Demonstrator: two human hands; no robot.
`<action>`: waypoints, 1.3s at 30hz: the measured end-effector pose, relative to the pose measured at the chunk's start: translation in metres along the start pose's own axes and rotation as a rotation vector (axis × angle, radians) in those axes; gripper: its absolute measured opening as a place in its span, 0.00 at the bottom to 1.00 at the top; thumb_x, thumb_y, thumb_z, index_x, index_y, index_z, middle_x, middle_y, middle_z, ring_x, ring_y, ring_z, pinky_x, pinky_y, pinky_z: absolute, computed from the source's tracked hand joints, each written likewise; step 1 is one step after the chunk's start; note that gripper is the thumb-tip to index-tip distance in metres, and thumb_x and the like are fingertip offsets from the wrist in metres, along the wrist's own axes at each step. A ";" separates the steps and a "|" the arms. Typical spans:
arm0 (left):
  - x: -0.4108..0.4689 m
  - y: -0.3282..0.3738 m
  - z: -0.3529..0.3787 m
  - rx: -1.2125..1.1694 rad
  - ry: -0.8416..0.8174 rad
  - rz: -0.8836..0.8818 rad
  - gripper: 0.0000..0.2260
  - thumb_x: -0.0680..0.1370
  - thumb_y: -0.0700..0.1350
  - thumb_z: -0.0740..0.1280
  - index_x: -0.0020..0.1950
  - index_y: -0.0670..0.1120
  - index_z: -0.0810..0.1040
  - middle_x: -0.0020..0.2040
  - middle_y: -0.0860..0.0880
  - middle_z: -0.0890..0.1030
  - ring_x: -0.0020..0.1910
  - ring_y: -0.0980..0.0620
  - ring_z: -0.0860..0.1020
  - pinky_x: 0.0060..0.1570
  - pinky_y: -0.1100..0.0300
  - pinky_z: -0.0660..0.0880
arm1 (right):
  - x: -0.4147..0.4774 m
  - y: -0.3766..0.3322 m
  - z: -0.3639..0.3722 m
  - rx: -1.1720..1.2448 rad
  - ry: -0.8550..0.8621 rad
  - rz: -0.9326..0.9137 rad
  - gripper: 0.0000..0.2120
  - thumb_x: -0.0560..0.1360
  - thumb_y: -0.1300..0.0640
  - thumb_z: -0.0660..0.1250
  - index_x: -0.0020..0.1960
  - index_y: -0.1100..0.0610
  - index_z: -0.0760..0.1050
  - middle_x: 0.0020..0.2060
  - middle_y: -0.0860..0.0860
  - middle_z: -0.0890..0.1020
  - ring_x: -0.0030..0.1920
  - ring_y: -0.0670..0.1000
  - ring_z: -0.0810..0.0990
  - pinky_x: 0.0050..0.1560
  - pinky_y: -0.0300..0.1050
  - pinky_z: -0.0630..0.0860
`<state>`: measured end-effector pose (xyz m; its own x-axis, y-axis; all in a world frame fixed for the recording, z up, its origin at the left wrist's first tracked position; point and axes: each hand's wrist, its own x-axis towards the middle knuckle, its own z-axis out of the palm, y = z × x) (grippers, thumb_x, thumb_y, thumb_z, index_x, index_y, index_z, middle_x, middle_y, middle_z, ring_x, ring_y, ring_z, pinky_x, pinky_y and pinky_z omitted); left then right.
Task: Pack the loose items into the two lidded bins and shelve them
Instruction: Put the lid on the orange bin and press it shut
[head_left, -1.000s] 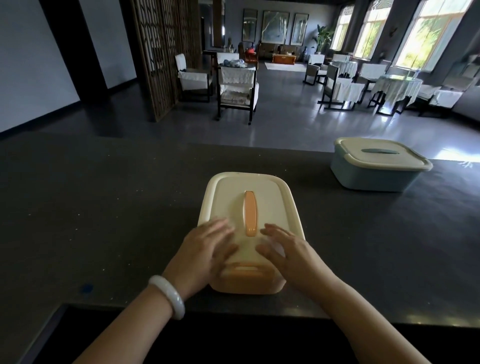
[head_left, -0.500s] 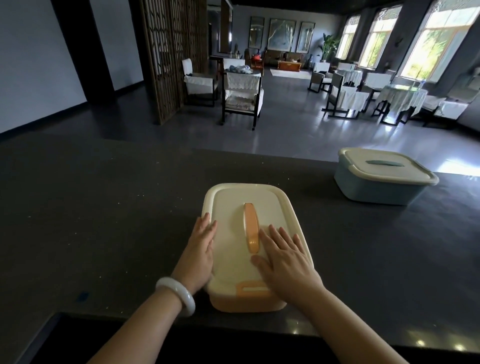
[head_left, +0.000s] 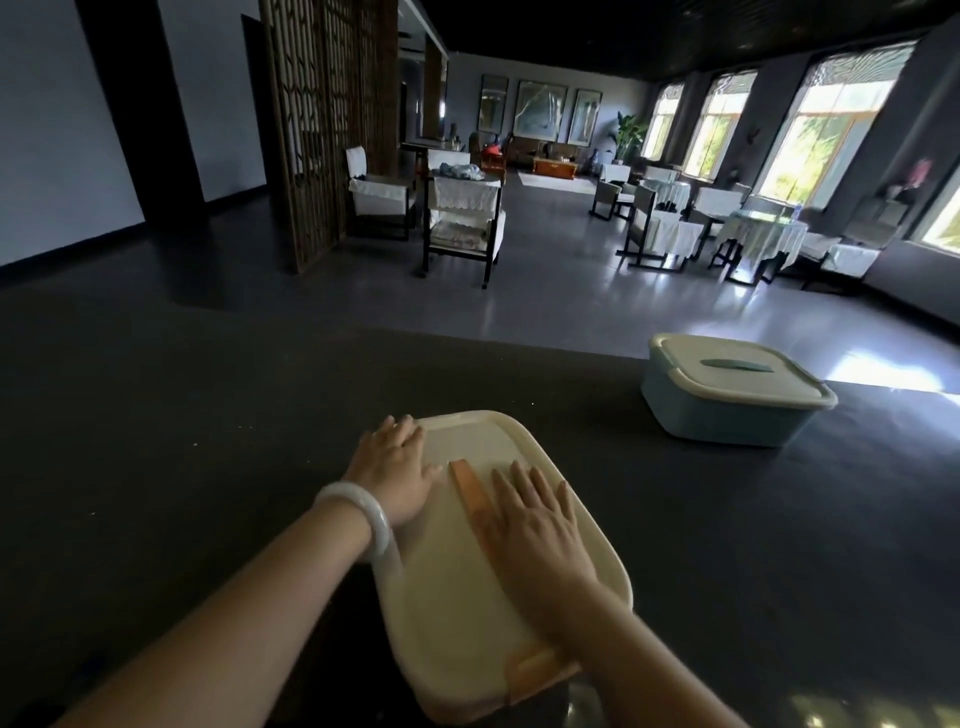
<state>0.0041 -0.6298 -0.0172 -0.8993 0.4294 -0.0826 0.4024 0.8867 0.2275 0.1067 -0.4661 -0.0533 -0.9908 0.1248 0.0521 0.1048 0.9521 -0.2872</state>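
An orange bin with a cream lid (head_left: 457, 597) and an orange handle lies on the dark counter (head_left: 182, 457) right in front of me, turned a little to the left. My left hand (head_left: 395, 467) presses flat on the lid's far left edge, a white bangle on its wrist. My right hand (head_left: 535, 519) lies flat on the lid just right of the handle, fingers straight. A blue bin with a cream lid (head_left: 732, 395) stands closed farther back on the right, away from both hands.
The counter's near edge runs along the bottom of the view. Beyond the counter is a dim room with a wooden lattice screen (head_left: 322, 130), white-covered chairs (head_left: 462, 223) and tables by bright windows on the right.
Both hands have slid farther up the orange bin's lid, from its near end to the middle and far edge. The view has swung, so the bin looks nearer and turned.
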 end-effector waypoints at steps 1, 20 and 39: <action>0.013 -0.004 -0.002 0.015 -0.050 -0.005 0.28 0.83 0.57 0.51 0.80 0.47 0.49 0.80 0.49 0.48 0.79 0.47 0.46 0.77 0.47 0.46 | -0.001 0.002 0.004 -0.005 0.006 -0.003 0.32 0.78 0.34 0.38 0.79 0.47 0.46 0.78 0.46 0.46 0.77 0.47 0.39 0.74 0.50 0.33; -0.105 -0.002 0.038 -0.030 0.240 -0.250 0.30 0.79 0.64 0.51 0.76 0.48 0.56 0.64 0.47 0.67 0.60 0.48 0.67 0.59 0.55 0.69 | 0.029 0.022 -0.043 0.146 -0.156 -0.311 0.15 0.80 0.47 0.60 0.63 0.46 0.77 0.66 0.41 0.74 0.69 0.41 0.69 0.76 0.41 0.50; -0.085 -0.038 0.045 -1.205 0.075 -0.332 0.23 0.79 0.52 0.66 0.72 0.48 0.70 0.61 0.47 0.80 0.59 0.48 0.79 0.63 0.47 0.73 | 0.012 -0.033 0.019 -0.047 -0.087 -0.208 0.29 0.80 0.37 0.45 0.78 0.43 0.47 0.78 0.42 0.45 0.76 0.42 0.38 0.75 0.46 0.34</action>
<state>0.0729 -0.6921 -0.0621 -0.9508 0.1695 -0.2594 -0.2218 0.2123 0.9517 0.0892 -0.5015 -0.0609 -0.9949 -0.0980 0.0223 -0.1005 0.9670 -0.2340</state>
